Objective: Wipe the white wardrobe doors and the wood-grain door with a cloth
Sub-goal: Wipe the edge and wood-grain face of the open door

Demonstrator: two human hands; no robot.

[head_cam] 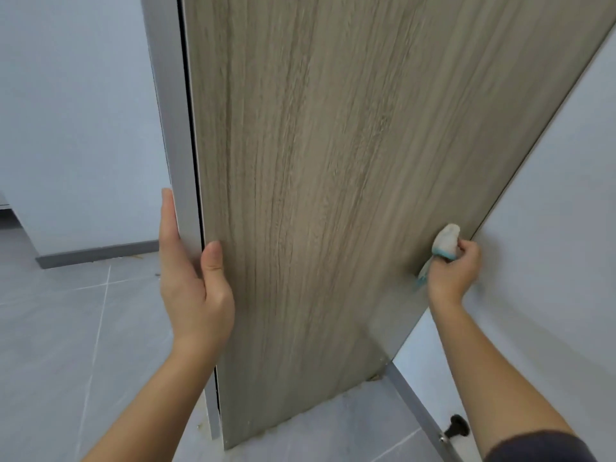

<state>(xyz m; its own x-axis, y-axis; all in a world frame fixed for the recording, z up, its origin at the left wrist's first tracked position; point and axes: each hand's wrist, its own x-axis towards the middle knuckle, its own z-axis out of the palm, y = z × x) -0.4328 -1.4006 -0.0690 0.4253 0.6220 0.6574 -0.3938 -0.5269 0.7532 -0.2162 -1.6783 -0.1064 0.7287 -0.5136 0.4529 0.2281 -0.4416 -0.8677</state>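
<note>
My left hand (pixel 195 271) is clamping the free edge of the wood-grain door (pixel 316 161), thumb resting on the face, fingers (pixel 167 225) lying straight along the grey edge. Tiled floor (pixel 66 328) is lying open on that side. Across the panel, my right hand (pixel 455 270) is pinching the bunched cloth (pixel 445 243) against the door's lower right, just beside the white wall (pixel 550 195).

You're in home interior, bare room or hallway: wood-grain door (pixel 316 195), grey tiled floor (pixel 66 328), pale painted walls (pixel 66 95), grey skirting board (pixel 96 253), black door stop (pixel 456 426) near wall.
</note>
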